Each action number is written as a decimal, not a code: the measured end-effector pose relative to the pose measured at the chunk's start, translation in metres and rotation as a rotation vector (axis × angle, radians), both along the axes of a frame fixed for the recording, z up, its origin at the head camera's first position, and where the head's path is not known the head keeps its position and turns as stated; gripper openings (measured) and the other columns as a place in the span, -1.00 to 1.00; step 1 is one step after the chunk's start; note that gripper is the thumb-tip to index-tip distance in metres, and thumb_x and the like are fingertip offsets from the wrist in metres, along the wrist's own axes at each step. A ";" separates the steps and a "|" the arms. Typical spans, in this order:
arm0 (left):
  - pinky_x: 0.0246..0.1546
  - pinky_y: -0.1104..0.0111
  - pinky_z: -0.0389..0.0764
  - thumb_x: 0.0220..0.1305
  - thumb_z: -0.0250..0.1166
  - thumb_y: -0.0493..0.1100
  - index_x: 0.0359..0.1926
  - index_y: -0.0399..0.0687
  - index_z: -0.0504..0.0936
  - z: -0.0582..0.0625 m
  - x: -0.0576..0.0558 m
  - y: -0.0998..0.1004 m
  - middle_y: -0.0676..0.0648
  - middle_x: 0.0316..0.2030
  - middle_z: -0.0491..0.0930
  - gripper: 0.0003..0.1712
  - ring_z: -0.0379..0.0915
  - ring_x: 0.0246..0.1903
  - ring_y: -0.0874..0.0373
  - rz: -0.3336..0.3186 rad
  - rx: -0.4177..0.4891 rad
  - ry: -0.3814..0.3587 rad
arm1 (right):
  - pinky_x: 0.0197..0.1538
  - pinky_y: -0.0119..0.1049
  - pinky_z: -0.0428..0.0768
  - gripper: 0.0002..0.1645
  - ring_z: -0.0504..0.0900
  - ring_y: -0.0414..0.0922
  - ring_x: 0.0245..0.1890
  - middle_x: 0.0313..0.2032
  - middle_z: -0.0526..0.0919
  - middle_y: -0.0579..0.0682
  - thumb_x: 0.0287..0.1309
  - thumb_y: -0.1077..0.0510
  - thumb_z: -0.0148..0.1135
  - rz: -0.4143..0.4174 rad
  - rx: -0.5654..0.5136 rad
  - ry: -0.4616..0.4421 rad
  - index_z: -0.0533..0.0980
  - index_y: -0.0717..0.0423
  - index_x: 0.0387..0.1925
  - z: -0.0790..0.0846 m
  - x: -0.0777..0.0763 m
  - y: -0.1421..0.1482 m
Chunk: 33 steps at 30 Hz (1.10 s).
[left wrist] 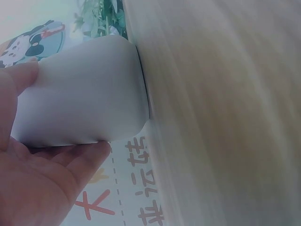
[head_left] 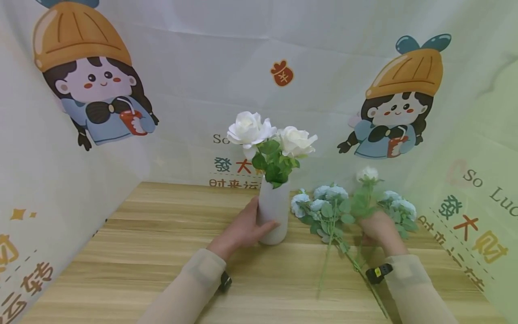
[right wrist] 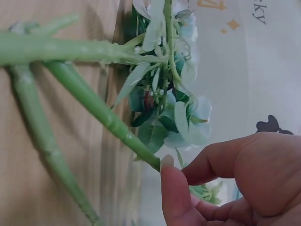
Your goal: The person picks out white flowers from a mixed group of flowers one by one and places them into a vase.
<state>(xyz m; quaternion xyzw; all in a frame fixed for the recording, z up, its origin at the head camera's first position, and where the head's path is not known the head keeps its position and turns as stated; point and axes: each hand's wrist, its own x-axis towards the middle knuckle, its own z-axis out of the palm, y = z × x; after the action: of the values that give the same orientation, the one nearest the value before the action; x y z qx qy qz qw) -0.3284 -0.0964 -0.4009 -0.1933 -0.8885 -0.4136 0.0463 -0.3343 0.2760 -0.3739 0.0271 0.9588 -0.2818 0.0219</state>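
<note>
A white vase (head_left: 275, 204) stands upright on the wooden table, holding two white roses (head_left: 249, 128) with green leaves. My left hand (head_left: 243, 229) grips the vase low on its side, thumb across the front. In the left wrist view the vase's base (left wrist: 127, 89) meets the tabletop. With thumb and finger, my right hand (head_left: 380, 229) pinches a green stem (right wrist: 110, 120), and a single white rose (head_left: 367, 174) rises above that hand. Light blue flowers (head_left: 333, 193) lie on the table between the vase and my right hand, their long stems (head_left: 329, 256) pointing towards me.
More light blue flowers (head_left: 400, 207) lie just beyond my right hand, near the right side of the table (head_left: 162, 234). A printed cloth backdrop (head_left: 194, 90) with cartoon figures and lettering closes off the back and both sides.
</note>
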 end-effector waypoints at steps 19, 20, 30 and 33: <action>0.20 0.06 0.41 0.28 0.34 0.20 0.47 -0.18 0.01 0.000 0.000 0.000 -0.22 0.25 0.31 0.01 0.31 0.16 0.01 -0.003 -0.004 0.005 | -0.70 -0.29 0.34 -0.61 0.40 -0.09 -0.74 -0.72 0.48 0.02 0.34 0.17 -0.04 -0.033 0.079 0.205 0.25 0.10 -0.64 0.018 0.003 -0.013; 0.20 0.06 0.42 0.28 0.34 0.21 0.47 -0.18 0.01 0.000 0.000 0.000 -0.22 0.25 0.31 0.01 0.31 0.16 0.01 -0.004 -0.005 0.005 | -0.69 -0.28 0.35 -0.62 0.40 -0.09 -0.74 -0.72 0.49 0.03 0.35 0.16 -0.03 -0.032 0.079 0.208 0.25 0.11 -0.62 0.019 0.003 -0.014; 0.18 0.07 0.44 0.28 0.34 0.20 0.44 -0.21 0.04 0.001 0.000 0.000 -0.22 0.22 0.34 -0.01 0.33 0.14 0.01 -0.005 -0.013 0.031 | -0.66 -0.25 0.41 -0.82 0.44 -0.03 -0.66 -0.63 0.50 0.08 0.27 0.23 -0.04 -0.016 0.077 0.293 0.28 0.25 -0.43 0.026 0.008 -0.019; 0.18 0.06 0.44 0.28 0.34 0.20 0.43 -0.22 0.06 0.000 0.001 0.000 -0.23 0.21 0.35 -0.02 0.34 0.13 0.01 -0.005 -0.019 0.041 | -0.68 -0.27 0.36 -0.84 0.38 -0.06 -0.69 -0.66 0.44 0.04 0.22 0.25 -0.08 -0.024 0.062 0.298 0.25 0.20 -0.47 0.029 0.010 -0.022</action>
<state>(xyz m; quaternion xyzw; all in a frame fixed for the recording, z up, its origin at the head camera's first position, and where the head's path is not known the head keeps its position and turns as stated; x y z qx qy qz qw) -0.3274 -0.0961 -0.4006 -0.2044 -0.8907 -0.4014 0.0616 -0.3242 0.2542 -0.3446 -0.0029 0.9593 -0.2531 -0.1248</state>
